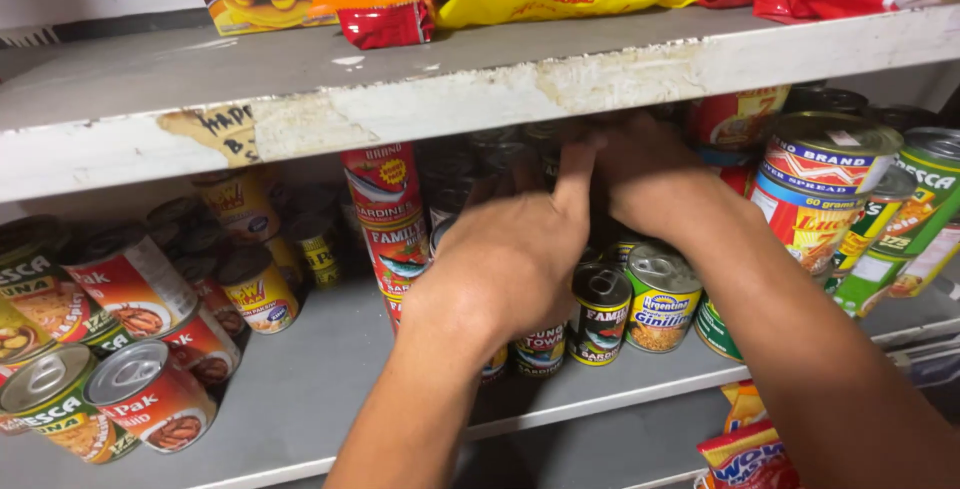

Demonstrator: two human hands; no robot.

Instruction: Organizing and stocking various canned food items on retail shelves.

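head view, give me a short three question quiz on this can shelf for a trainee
1. True or false: both hands reach in among the cans under the upper shelf.
2. Which hand is deeper in the shelf? A left hand B right hand
3. What lies on its side at the far left of the lower shelf?

Key
1. True.
2. B; the right hand is further back, its fingers hidden among dark cans, so any grip cannot be told.
3. Red cans, stacked with their lids facing out.
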